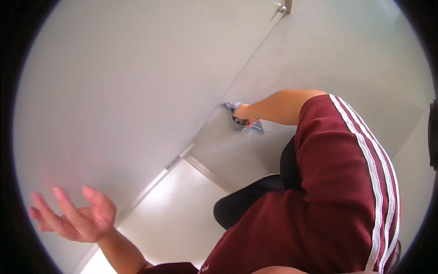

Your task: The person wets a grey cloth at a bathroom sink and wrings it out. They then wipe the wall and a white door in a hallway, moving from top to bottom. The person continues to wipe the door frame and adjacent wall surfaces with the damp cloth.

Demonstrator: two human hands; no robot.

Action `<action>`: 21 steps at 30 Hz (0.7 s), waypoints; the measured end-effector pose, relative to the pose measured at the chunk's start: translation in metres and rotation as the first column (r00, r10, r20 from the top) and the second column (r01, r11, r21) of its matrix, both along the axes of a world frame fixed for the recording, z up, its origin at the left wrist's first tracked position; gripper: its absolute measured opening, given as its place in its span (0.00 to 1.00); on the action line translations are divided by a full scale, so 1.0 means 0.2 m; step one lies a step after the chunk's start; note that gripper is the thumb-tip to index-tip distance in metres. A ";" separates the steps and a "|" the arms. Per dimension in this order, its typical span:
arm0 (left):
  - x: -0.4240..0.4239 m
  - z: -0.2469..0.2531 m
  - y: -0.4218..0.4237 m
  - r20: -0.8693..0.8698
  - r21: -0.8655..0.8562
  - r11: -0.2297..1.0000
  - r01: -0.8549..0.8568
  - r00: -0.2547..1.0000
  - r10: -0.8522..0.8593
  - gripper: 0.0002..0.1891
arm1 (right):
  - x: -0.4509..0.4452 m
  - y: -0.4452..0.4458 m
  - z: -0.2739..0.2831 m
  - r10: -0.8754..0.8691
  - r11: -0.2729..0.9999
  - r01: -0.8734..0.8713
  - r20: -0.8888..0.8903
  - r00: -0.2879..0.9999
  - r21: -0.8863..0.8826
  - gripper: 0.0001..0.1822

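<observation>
My right hand (243, 114) grips a crumpled grey-blue cloth (257, 127). It holds the cloth against a smooth grey panel (328, 61), close to the long seam where this meets a paler panel (119, 85). Part of the cloth is hidden under my fingers. At the lower left my left hand (77, 217) is empty, its fingers spread and slightly curled. A faint pinkish reflection of that hand shows on the pale panel; whether the fingertips touch the surface I cannot tell.
A metal fitting (282, 9) sits at the seam's upper end. A metal strip (174, 161) edges the pale panel lower down, beside a glossy white surface (164, 209). My dark-clad leg (246, 202) is bent close to the grey panel.
</observation>
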State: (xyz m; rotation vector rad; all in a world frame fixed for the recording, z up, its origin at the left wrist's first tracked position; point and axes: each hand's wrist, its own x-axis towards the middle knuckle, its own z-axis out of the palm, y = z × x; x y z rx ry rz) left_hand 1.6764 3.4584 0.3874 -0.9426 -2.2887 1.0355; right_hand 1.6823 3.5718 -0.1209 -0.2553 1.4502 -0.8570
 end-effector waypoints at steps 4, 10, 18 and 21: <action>-0.18 -0.01 -0.12 -0.140 -0.204 0.977 -0.068 0.989 0.040 0.33 | -0.27 -0.14 -0.24 -0.732 0.654 0.653 0.538 0.418 0.383 0.16; -0.22 0.01 -0.07 -0.202 -0.242 0.968 -0.073 0.979 0.023 0.31 | -0.75 0.20 -0.17 -0.980 0.147 0.923 0.176 0.088 0.355 0.10; -0.33 0.09 0.13 -0.183 -0.238 0.968 -0.083 0.982 0.039 0.31 | -1.45 1.09 -0.15 -0.921 -0.388 0.921 0.026 -0.388 -0.016 0.19; -0.38 0.09 0.18 -0.189 -0.236 0.968 -0.082 0.981 0.037 0.31 | -1.38 1.09 -0.20 -0.963 -0.066 0.966 -0.240 -0.127 -0.248 0.30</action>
